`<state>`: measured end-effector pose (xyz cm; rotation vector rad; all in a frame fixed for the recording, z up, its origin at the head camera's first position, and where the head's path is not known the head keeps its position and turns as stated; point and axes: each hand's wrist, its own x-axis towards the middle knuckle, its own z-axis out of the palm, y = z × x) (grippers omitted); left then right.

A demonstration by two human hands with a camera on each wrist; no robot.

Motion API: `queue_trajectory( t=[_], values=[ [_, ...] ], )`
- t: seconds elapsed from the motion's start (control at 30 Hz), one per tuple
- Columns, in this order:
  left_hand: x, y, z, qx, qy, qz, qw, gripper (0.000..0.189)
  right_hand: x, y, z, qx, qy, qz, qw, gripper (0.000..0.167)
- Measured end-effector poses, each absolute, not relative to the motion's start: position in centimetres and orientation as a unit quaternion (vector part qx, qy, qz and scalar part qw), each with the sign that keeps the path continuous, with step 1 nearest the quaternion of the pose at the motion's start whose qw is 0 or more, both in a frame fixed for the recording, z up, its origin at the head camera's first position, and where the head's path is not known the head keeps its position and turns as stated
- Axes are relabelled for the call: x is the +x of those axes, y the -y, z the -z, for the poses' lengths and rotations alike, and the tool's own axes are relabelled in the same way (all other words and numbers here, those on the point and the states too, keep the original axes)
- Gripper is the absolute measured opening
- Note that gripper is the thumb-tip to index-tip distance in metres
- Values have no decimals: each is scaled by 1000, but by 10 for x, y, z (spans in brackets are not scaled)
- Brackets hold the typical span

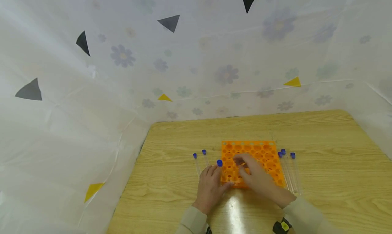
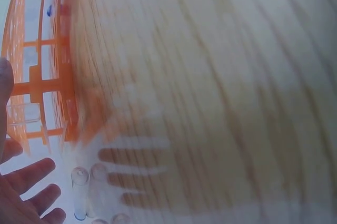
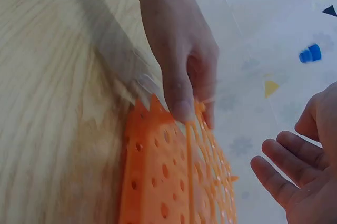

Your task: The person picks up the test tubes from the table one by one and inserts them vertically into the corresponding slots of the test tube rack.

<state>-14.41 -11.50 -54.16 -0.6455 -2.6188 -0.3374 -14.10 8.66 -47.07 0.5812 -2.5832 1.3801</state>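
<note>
An orange test tube rack (image 1: 249, 143) with rows of round holes stands on the table. My left hand (image 1: 209, 184) grips its near left corner, the thumb on the top edge and the fingers along the left side. Close to that hand, a blue-capped test tube (image 1: 219, 163) appears upright at the rack's left side; the same cap (image 3: 310, 54) shows in the right wrist view, its clear body hard to make out. Above the rack's middle hovers my right hand (image 1: 255, 176), fingers loosely bent and holding nothing. In the right wrist view these fingers (image 3: 289, 174) are apart from the rack.
Left of the rack lie two blue-capped tubes (image 1: 197, 166), partly behind the left hand. Several more capped tubes (image 1: 295, 172) lie close together along the rack's right side. White flowered sheeting (image 1: 196, 57) hangs around the wooden table (image 1: 171, 138).
</note>
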Motion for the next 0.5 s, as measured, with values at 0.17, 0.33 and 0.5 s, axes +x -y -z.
queue_trajectory(
  t=[0.17, 0.33, 0.5],
  values=[
    [-142, 115, 540, -224, 948, 138, 179, 64, -144, -110, 469, 192, 865, -451, 108, 27],
    [-140, 115, 538, -207, 958, 147, 132, 65, -146, -136, 468, 171, 883, -415, 137, 26],
    [-140, 115, 536, -197, 963, 149, 109, 66, -147, -162, 470, 163, 890, -391, 167, 26]
  ],
)
